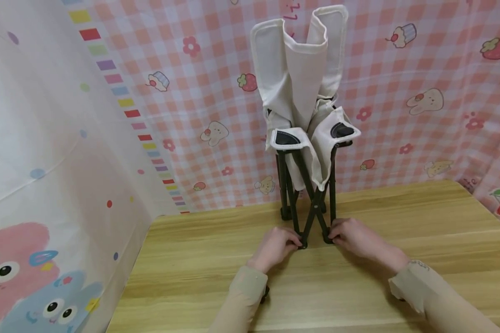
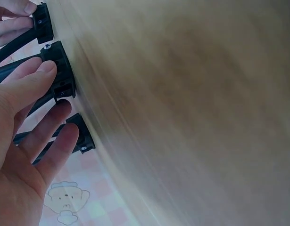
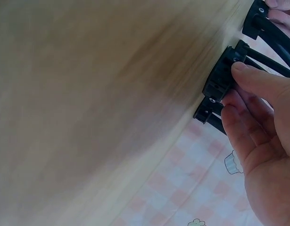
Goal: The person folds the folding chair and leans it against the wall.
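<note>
A small folding chair [image 1: 305,88] with cream fabric and black crossed legs stands partly folded and upright on the table. My left hand [image 1: 272,247] pinches its front left foot between thumb and fingers. On the other side, my right hand [image 1: 358,238] pinches the front right foot. The left wrist view shows the thumb and index finger on a black plastic foot [image 2: 64,80], the other fingers loosely spread. In the right wrist view the thumb presses another black foot [image 3: 218,77], with fingers behind it. The two front feet stand a little apart.
The wood-grain table [image 1: 191,268] ends at the back against a pink checked cloth [image 1: 216,101] hung like a wall. A white printed cloth [image 1: 66,152] hangs along the left side. A small dark object [image 1: 265,294] shows beside the left sleeve.
</note>
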A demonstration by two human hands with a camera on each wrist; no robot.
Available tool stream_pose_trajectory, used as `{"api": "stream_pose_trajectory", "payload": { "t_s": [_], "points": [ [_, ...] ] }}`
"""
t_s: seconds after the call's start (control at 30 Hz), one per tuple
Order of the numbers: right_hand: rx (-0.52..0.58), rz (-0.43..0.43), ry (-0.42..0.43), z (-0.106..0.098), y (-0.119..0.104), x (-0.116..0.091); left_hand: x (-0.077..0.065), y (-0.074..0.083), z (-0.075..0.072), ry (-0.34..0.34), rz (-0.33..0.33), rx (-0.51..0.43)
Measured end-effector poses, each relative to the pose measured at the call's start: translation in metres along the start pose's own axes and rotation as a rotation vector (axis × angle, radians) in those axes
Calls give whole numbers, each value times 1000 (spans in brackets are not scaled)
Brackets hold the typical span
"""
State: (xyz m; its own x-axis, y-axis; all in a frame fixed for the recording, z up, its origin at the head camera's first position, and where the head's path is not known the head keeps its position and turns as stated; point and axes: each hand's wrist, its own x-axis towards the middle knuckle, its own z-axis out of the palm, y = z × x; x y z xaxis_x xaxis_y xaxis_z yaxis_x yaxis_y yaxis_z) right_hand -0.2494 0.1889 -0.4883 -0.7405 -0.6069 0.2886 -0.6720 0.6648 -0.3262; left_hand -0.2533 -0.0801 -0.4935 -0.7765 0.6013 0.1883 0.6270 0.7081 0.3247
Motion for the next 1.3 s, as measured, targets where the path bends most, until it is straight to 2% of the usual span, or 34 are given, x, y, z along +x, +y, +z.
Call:
{"api": "stream_pose_trajectory", "payload": {
  "t_s": [0.57,0.77,0.93,1.07,1.13,1.2,1.3],
  "points": [
    [-24,-8,11,2,2,5,4,-7,-1,0,-37,-44],
    [-33,-2,13,3,3,6,6,-7,-1,-12,-48,-22],
    [-40,7,7,1,0,8,7,-3,-2,-6,-52,44],
    [-38,31,-33,-1,-7,4,-1,2,-2,-22,-39,113],
    [-34,39,-37,-2,-12,1,-6,5,-2,-17,-34,113],
    [-21,56,-21,-6,-17,-5,-14,7,-5,2,-38,89],
    [-25,81,55,-17,-25,-16,-27,10,-13,71,-51,18]
  ]
}}
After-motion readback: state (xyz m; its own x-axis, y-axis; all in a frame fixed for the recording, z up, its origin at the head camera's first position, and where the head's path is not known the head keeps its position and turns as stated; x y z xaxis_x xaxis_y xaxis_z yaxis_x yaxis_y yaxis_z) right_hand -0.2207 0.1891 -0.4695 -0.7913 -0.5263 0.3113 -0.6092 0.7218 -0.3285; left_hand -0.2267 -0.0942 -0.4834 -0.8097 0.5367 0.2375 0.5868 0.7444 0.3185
